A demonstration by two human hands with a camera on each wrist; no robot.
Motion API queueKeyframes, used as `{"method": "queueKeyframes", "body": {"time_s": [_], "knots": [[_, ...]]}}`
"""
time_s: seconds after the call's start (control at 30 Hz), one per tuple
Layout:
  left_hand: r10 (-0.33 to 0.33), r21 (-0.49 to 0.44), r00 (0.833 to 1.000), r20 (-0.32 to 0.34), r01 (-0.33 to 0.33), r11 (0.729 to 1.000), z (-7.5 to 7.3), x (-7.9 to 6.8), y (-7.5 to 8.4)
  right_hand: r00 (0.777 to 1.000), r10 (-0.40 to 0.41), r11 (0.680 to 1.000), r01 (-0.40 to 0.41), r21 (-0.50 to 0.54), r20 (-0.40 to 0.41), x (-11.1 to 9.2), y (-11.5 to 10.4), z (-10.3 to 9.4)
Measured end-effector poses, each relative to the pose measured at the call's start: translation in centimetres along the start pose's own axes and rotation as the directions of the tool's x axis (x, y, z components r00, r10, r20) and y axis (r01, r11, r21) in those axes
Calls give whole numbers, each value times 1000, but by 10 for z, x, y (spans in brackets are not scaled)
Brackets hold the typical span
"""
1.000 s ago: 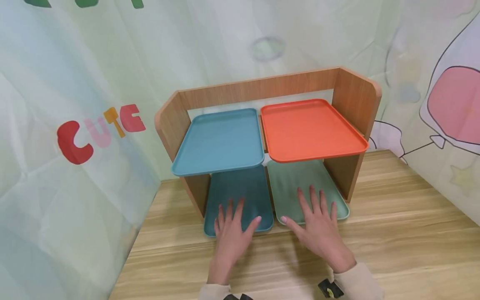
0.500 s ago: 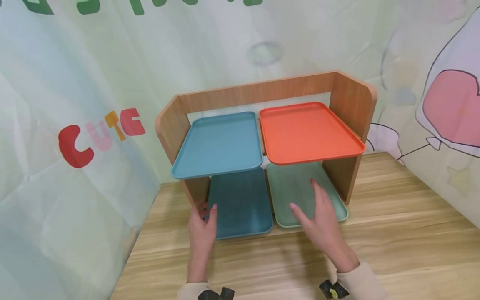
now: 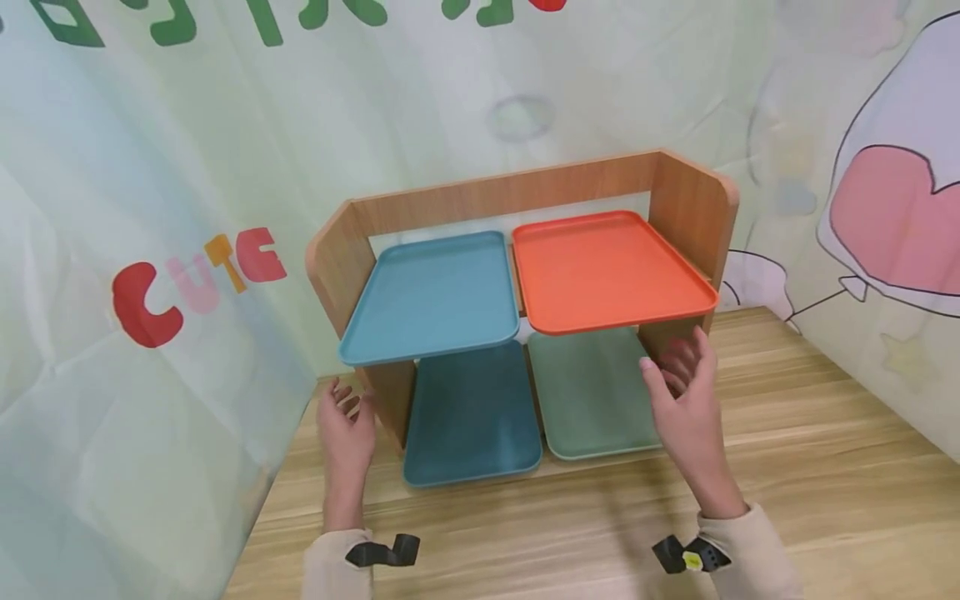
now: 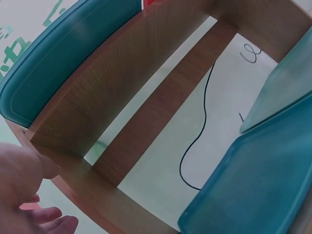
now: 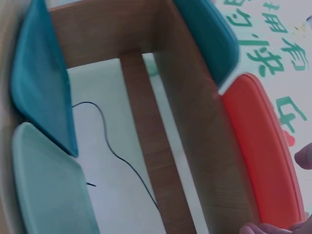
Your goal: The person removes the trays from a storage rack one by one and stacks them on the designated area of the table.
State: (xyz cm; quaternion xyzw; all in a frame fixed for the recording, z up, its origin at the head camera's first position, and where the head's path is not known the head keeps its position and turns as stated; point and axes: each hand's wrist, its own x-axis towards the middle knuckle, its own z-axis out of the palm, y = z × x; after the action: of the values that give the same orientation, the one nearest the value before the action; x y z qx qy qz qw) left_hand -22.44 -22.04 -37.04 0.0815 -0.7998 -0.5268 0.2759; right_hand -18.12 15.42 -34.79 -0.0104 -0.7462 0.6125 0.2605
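Wood-grain two-tier rack (image 3: 510, 193), mid-frame; left hand (image 3: 347, 429) lower left, right hand (image 3: 692, 408) lower right, both loosely half-open, apparently holding nothing. Upward right-hand knock could shift overhanging rectangular red-orange tray (image 3: 611, 271).

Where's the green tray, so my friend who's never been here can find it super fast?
On the pale wood-grain table, find the brown two-level wooden shelf. On its lower level, at the right, below the orange-red rectangular tray, lies the pale green, rectangular, plastic-looking tray. It's the only green one of four; its left neighbour is a dark blue rectangular tray.
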Motion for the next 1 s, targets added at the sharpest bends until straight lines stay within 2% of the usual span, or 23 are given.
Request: {"method": "queueKeyframes", "body": {"time_s": [0.3,0.57,0.87,1.0], "knots": [[67,82,998,7,-67,994,-3,19,11,994,105,983,-100,155,-21,24,-13,-18],[157,88,987,29,-159,983,1,30,17,990,139,976,-131,172,-30,36,-18,-25],[201,84,979,31,-203,975,2,37,19,982,189,963,-179,203,-30,47,-24,-24],[230,86,973,26,-231,969,3,39,20,983,182,958,-171,231,-27,50,-26,-22]]}}
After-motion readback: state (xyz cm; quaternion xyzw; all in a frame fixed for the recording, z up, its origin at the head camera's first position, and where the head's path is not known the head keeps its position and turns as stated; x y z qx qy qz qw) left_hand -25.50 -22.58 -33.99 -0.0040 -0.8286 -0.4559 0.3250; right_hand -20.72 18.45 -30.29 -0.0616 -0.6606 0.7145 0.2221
